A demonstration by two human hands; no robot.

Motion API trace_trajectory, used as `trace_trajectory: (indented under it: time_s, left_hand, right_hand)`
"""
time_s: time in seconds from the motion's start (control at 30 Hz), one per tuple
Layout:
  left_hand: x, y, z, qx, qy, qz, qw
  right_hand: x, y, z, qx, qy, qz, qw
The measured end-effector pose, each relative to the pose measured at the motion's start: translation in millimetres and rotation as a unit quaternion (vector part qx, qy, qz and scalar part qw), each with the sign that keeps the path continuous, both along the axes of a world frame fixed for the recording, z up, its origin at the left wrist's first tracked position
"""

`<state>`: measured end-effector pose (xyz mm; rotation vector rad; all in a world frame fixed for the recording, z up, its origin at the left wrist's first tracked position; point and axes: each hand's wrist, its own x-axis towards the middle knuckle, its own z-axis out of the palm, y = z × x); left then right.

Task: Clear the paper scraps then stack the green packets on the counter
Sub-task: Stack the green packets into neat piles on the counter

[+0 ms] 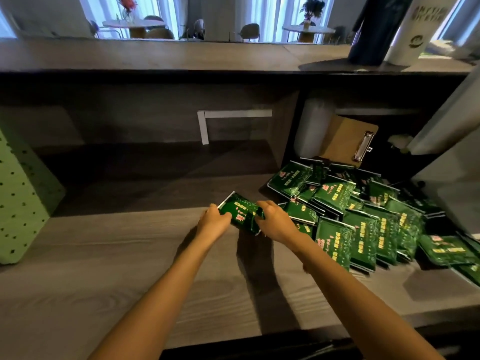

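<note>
Together, left hand [214,221] and right hand [275,222] grip green packet [241,209] (lettering illegible).

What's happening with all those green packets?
A person is sorting them. The left hand and right hand together hold one green packet just above the wooden counter. To the right, a loose pile of green packets lies jumbled, spilling in front of a clipboard. No neat stack shows yet, so the stacking looks barely begun.
</note>
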<state>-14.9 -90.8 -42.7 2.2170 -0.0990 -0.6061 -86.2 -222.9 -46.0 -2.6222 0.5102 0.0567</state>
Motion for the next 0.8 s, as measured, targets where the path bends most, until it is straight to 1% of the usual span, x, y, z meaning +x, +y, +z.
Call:
trace_trajectory:
  time_s: [0.13,0.27,0.4,0.5,0.63,0.67,0.7,0.73,0.8]
  left_hand:
    - [13.8,-7.6,-31.9,-0.104,0.008,0.04,0.994]
    - [15.6,-14.7,-40.4,-0.15,0.004,0.049,0.987]
    - [4.1,-16.5,-47.9,-0.209,0.01,0.063,0.976]
    - [-6.8,-14.7,-48.4,-0.249,-0.014,0.084,0.965]
    - [-22.4,-14.3,-35.4,-0.232,-0.069,0.06,0.968]
    - [-26.4,-15.0,-31.5,-0.226,-0.078,0.053,0.97]
    - [-28.9,-15.5,-28.4,-0.227,-0.082,0.05,0.969]
    - [-29.8,-15.7,-26.7,-0.239,-0.082,0.055,0.966]
    - [-28.0,-16.2,-27.3,-0.275,-0.088,0.079,0.954]
  right_hand:
    - [11.1,-3.9,-24.8,-0.031,-0.021,0.009,0.999]
    - [17.8,-2.6,-40.5,-0.06,-0.082,0.009,0.995]
    - [15.0,-0.3,-52.0,-0.063,-0.125,0.018,0.99]
    - [10.6,-2.5,-53.1,-0.009,-0.145,0.031,0.989]
    - [2.5,-5.9,-47.3,0.128,-0.147,0.021,0.98]
    - [0.0,-5.7,-46.3,0.154,-0.164,0.013,0.974]
    - [-1.3,-6.1,-46.3,0.156,-0.192,0.005,0.969]
    - [-2.9,-7.4,-46.6,0.121,-0.224,-0.005,0.967]
    - [-5.0,-14.4,-48.7,-0.006,-0.284,-0.022,0.958]
